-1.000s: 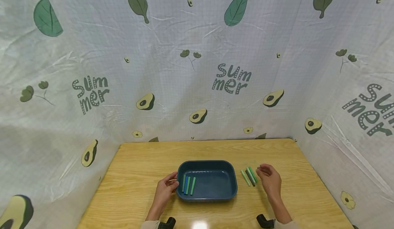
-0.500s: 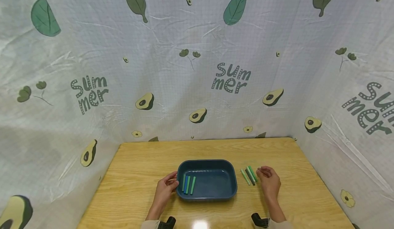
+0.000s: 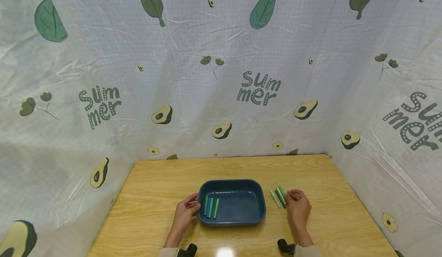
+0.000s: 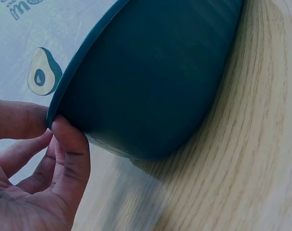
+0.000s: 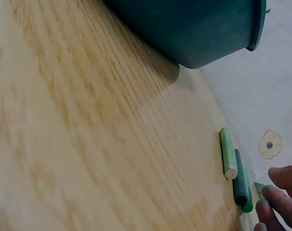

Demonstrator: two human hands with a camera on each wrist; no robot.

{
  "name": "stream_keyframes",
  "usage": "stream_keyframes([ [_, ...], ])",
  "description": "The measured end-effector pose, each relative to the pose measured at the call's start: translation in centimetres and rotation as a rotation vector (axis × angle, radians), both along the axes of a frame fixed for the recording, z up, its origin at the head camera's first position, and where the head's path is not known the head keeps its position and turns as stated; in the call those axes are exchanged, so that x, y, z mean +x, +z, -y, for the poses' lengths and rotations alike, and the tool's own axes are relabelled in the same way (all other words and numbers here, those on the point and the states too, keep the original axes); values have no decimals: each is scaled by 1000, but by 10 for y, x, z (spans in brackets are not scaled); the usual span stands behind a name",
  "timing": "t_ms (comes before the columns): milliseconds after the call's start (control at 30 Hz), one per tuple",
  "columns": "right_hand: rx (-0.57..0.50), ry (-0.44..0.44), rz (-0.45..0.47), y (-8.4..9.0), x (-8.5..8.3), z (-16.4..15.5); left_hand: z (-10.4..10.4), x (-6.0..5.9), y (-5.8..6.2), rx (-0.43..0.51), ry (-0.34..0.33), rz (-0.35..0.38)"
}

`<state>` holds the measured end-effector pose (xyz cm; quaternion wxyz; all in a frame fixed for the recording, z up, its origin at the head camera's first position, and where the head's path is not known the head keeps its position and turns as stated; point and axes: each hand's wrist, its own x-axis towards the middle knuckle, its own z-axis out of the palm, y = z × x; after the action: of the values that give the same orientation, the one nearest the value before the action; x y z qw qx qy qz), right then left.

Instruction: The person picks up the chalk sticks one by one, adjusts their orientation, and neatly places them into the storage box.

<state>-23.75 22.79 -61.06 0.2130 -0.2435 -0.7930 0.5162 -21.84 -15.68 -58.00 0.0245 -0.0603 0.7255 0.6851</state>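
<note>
A dark blue plastic bin (image 3: pixel 241 211) stands on the table, with green chalk-like sticks (image 3: pixel 216 208) and a blue one (image 3: pixel 208 207) side by side at its left end. My left hand (image 3: pixel 184 214) pinches the bin's left rim between thumb and finger, plain in the left wrist view. Right of the bin lie a light green stick (image 5: pixel 228 154), a dark green stick (image 5: pixel 240 178) and a brighter green stick (image 5: pixel 248 204). My right hand (image 3: pixel 299 207) is right beside them, fingertips close to the brighter green one. Thumb and fingers (image 5: pixel 286 177) stand apart with nothing seen between them.
The wooden table (image 3: pixel 162 172) ends at the back and sides against a pale hanging sheet (image 3: pixel 193 88) printed with avocados and leaves. The bin's side wall stands between my two hands.
My right hand has moved left and slightly toward me, closer to the sticks on the table. The left hand and the bin have stayed in place.
</note>
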Motion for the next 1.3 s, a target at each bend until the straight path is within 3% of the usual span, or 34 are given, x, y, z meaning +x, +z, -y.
stream_keyframes([
  [367,-1,-8,16,-6,-6,3,-1,-1,0,-3,7,7],
  [1100,140,-49,39,-4,-8,9,-2,0,1,-12,11,26],
  [1300,135,-9,48,-4,-8,6,-2,1,1,-17,7,23],
])
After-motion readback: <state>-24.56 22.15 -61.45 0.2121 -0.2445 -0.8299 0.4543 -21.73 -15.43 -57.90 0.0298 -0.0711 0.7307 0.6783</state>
